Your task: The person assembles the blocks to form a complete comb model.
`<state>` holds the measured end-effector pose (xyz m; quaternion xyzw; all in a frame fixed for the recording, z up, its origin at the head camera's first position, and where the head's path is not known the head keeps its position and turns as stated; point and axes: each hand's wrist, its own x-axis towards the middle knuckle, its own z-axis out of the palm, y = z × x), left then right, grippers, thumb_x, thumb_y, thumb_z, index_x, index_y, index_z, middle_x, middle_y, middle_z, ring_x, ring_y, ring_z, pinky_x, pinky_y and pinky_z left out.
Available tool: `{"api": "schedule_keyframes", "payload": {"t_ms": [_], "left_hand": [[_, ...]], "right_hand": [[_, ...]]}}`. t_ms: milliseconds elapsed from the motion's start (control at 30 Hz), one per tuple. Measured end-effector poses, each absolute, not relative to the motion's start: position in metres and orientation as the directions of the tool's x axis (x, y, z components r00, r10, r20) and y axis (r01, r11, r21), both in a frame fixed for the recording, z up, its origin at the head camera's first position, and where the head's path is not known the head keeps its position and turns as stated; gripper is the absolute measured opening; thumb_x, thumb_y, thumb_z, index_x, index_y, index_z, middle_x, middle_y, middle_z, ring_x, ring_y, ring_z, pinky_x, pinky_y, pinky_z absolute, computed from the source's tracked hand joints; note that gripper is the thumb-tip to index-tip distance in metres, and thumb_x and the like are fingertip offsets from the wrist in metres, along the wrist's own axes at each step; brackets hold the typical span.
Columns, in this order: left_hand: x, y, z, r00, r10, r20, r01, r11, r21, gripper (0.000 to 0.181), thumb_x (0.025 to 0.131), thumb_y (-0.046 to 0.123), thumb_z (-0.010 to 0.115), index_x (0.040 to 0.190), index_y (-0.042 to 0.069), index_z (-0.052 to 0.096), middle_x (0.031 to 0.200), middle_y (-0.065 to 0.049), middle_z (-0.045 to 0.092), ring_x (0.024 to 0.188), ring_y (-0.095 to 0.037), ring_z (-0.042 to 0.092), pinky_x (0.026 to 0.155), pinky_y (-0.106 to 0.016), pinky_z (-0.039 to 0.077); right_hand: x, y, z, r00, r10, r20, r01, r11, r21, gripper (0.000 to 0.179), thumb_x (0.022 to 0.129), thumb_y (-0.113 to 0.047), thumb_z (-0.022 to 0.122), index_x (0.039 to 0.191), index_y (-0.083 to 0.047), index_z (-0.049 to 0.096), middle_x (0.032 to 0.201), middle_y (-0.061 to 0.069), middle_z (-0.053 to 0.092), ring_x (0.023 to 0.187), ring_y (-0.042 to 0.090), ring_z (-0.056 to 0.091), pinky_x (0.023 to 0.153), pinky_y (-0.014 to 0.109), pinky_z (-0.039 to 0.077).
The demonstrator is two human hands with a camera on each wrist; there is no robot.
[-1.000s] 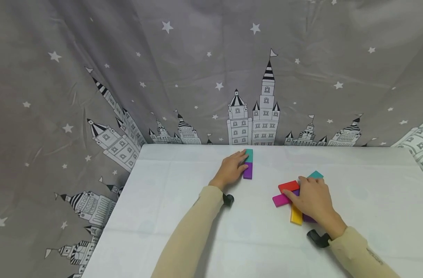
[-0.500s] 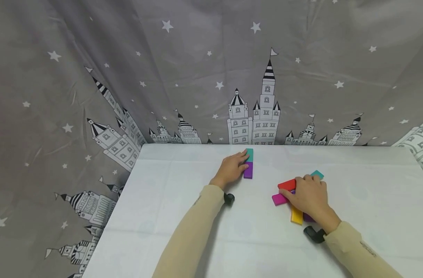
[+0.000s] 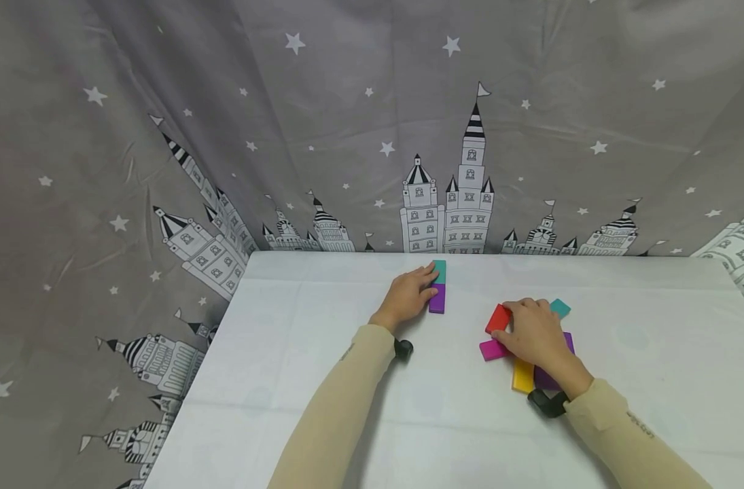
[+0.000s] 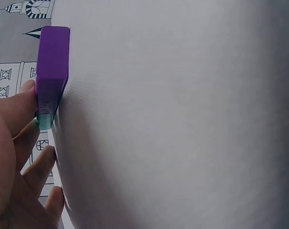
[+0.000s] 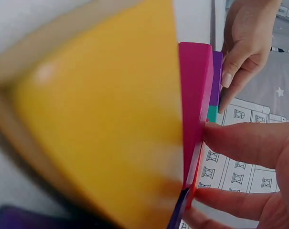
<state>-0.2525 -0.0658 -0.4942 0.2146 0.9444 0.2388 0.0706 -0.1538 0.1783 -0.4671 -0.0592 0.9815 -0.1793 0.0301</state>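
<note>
My left hand (image 3: pixel 405 295) touches the left side of two blocks laid end to end: a teal block (image 3: pixel 440 270) at the far end and a purple block (image 3: pixel 437 300) nearer. Its fingers are mostly straight, the thumb against the purple one. My right hand (image 3: pixel 535 333) pinches a red block (image 3: pixel 498 318) between thumb and fingers, over the left of a loose heap. Under and around that hand lie a magenta block (image 3: pixel 491 350), a yellow block (image 3: pixel 522 376), dark purple blocks (image 3: pixel 545 379) and another teal block (image 3: pixel 560 308). The yellow block (image 5: pixel 111 105) fills much of the right wrist view.
A white cloth (image 3: pixel 323 299) covers the table. Behind its far edge hangs a grey curtain (image 3: pixel 347 81) printed with castles and stars. Black wrist cameras (image 3: pixel 403 350) sit under both wrists, the right one close beside the heap.
The right hand has shifted slightly left, and the red block has turned from lying crosswise to a steeper angle in its fingers. More purple shows in the heap. The left hand stays put.
</note>
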Motion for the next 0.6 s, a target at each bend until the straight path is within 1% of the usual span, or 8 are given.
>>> {"api": "schedule_keyframes", "payload": {"t_ms": [133, 367, 467, 600], "left_hand": [[-0.2525, -0.0664, -0.4933, -0.896, 0.442, -0.032, 0.372, 0.79, 0.487, 0.05, 0.104, 0.029, 0.056, 0.151, 0.015, 0.046, 0.161, 0.004, 0.034, 0.148, -0.019, 0.033, 0.122, -0.043, 0.022], [-0.2514, -0.0672, -0.4916, -0.899, 0.437, -0.032, 0.368, 0.791, 0.488, 0.05, 0.104, 0.029, 0.056, 0.151, 0.014, 0.046, 0.161, 0.004, 0.034, 0.148, -0.019, 0.033, 0.123, -0.043, 0.022], [-0.2513, -0.0672, -0.4922, -0.899, 0.437, -0.025, 0.369, 0.788, 0.493, 0.05, 0.104, 0.029, 0.057, 0.15, 0.014, 0.047, 0.161, 0.004, 0.034, 0.148, -0.02, 0.033, 0.122, -0.043, 0.023], [-0.2516, -0.0672, -0.4932, -0.899, 0.438, -0.023, 0.369, 0.784, 0.498, 0.05, 0.104, 0.028, 0.056, 0.151, 0.014, 0.046, 0.16, 0.004, 0.034, 0.148, -0.02, 0.033, 0.122, -0.043, 0.023]], "right_hand": [[-0.155, 0.1826, -0.4699, -0.989, -0.144, -0.03, -0.12, 0.905, -0.407, 0.064, 0.082, -0.03, 0.081, 0.129, 0.007, 0.061, 0.121, 0.033, 0.06, 0.11, 0.051, 0.05, 0.089, 0.064, 0.047], [-0.1608, 0.1871, -0.4686, -0.98, -0.165, -0.11, -0.096, 0.88, -0.465, 0.072, 0.079, -0.034, 0.084, 0.133, 0.005, 0.059, 0.124, 0.032, 0.059, 0.112, 0.05, 0.048, 0.088, 0.062, 0.049], [-0.1613, 0.1875, -0.4665, -0.977, -0.174, -0.12, -0.098, 0.874, -0.476, 0.07, 0.079, -0.032, 0.084, 0.133, 0.006, 0.059, 0.124, 0.031, 0.059, 0.113, 0.049, 0.049, 0.09, 0.061, 0.05], [-0.162, 0.1879, -0.4663, -0.975, -0.196, -0.102, -0.124, 0.867, -0.483, 0.067, 0.08, -0.029, 0.083, 0.13, 0.008, 0.06, 0.124, 0.031, 0.061, 0.113, 0.048, 0.05, 0.093, 0.061, 0.049]]}}
